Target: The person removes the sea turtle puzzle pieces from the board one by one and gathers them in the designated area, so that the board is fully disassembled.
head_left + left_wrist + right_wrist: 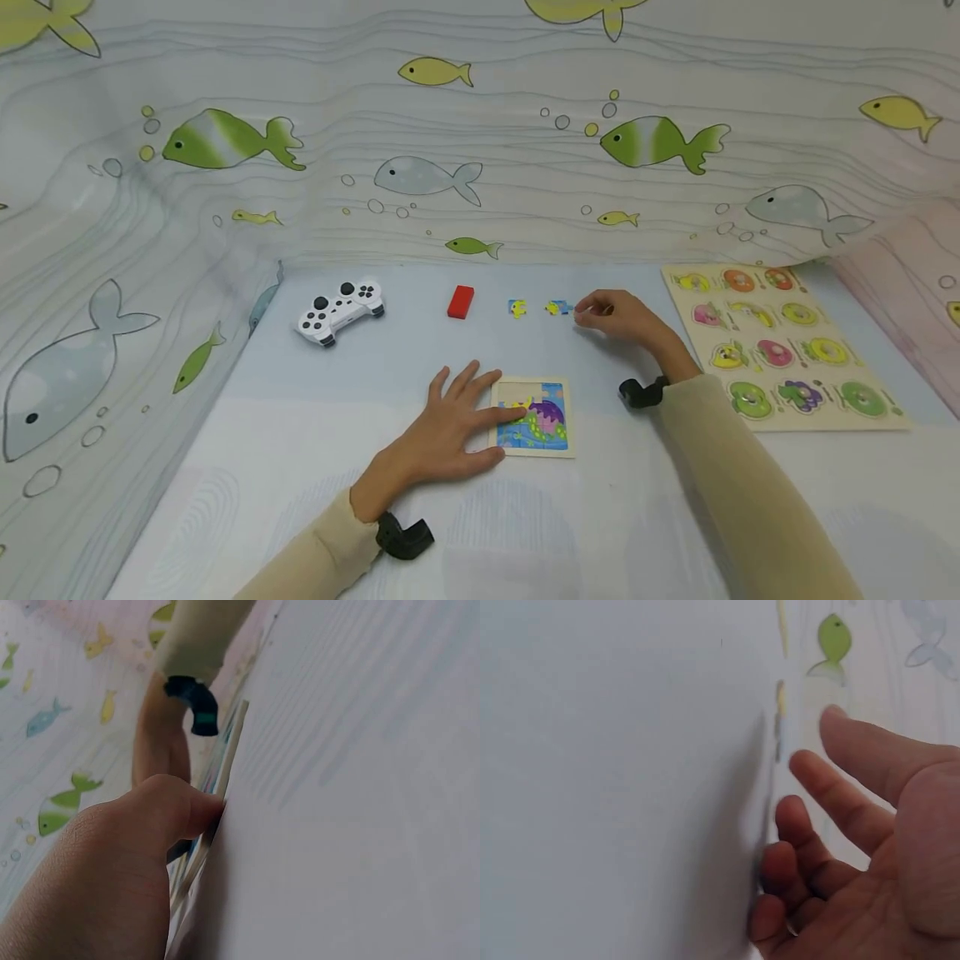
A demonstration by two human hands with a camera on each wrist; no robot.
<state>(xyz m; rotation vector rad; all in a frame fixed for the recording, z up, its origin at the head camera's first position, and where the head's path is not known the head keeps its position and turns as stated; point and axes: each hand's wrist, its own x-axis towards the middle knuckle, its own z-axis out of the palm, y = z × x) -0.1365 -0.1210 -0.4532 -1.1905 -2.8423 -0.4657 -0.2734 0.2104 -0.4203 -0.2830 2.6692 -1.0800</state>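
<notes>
My left hand [452, 429] lies with fingers spread across the left side of a small framed jigsaw puzzle [568, 417]. One fingertip rests over the picture, and the thumb is at the frame's lower edge, also seen in the left wrist view. Part of the puzzle is hidden under the fingers; its upper left shows bare wood. My right hand [618, 317] is beside a yellow and blue puzzle piece [557, 307]. In the right wrist view its thumb and index finger stand apart with nothing between them. Further left lies another puzzle piece [517, 308].
A white game controller [341, 312] sits at the back left, and a red block [461, 302] stands right of it. On the right lies a wooden fruit puzzle board [787, 417]. Fish-patterned cloth [525, 200] rises behind the table and along both sides.
</notes>
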